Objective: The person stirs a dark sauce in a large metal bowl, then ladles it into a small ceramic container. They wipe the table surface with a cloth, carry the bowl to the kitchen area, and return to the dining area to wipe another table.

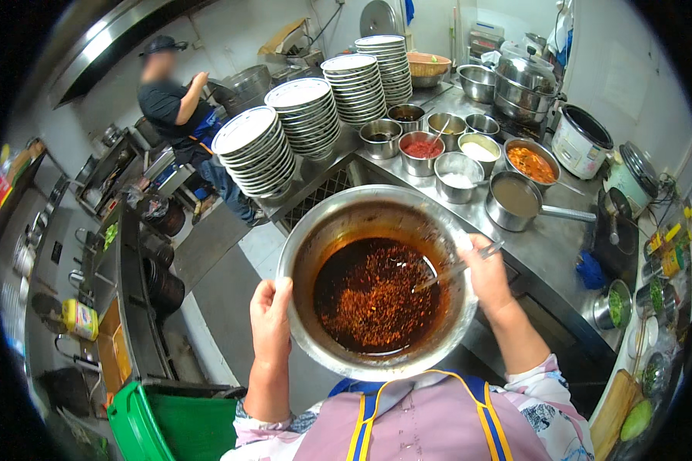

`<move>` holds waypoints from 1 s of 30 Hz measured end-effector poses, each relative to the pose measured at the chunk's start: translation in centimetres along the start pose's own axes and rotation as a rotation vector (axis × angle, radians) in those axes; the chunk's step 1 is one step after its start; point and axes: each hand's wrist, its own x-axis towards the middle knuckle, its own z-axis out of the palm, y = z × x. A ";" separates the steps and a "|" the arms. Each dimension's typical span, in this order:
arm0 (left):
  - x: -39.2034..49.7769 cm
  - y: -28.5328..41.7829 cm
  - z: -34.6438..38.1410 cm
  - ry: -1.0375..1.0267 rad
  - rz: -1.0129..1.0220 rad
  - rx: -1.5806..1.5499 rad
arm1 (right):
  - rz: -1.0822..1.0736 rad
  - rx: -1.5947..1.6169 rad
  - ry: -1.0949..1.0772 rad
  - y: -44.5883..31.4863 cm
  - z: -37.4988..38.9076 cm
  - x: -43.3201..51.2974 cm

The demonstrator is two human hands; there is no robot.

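A large stainless steel bowl (305,340) of dark red chili oil (375,299) with chili flakes is held up in front of my apron. My left hand (271,314) grips its left rim, thumb on top. On the right rim sits my right hand (484,271), which also has the handle of a metal ladle or spoon (452,269) against it; the lower end dips into the oil. Beyond the bowl, on the steel counter, stand a small pot of red paste (421,150), a pot of white powder (457,180) and a saucepan of brownish liquid (514,196).
Tall stacks of white plates (248,135) line the counter's left edge. A person (173,109) in dark clothes stands at the back left. A green bin (141,420) is at lower left. A rice cooker (579,141) and a steamer pot (525,86) stand at the right back.
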 end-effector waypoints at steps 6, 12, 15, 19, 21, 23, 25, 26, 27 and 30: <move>17.5 4.3 8.9 -0.249 0.001 -0.062 | -0.110 -0.151 0.145 -4.0 -1.9 15.8; 32.7 7.3 21.2 -0.420 -0.015 0.024 | -0.163 -0.314 0.296 -7.1 -7.4 31.9; 40.0 6.4 28.2 -0.493 -0.066 -0.016 | -0.119 -0.330 0.358 -8.2 -10.5 39.7; 47.5 5.5 37.1 -0.517 -0.082 0.054 | -0.153 -0.318 0.381 -6.2 -15.6 50.1; 51.2 5.1 41.0 -0.511 -0.092 0.129 | -0.147 -0.311 0.425 -4.6 -17.4 54.9; 54.6 3.6 45.1 -0.548 -0.131 0.237 | -0.140 -0.284 0.463 -2.7 -19.4 59.3; 57.2 2.8 48.7 -0.519 -0.147 0.281 | -0.197 -0.269 0.499 -1.1 -20.6 62.2; 58.3 2.3 50.3 -0.474 -0.156 0.294 | -0.219 -0.284 0.525 -0.1 -21.2 63.7; 59.9 1.4 52.0 -0.434 -0.166 0.309 | -0.238 -0.299 0.556 1.1 -21.5 65.1; 65.0 -1.5 56.4 -0.472 -0.200 0.328 | -0.220 -0.369 0.591 4.3 -24.1 68.2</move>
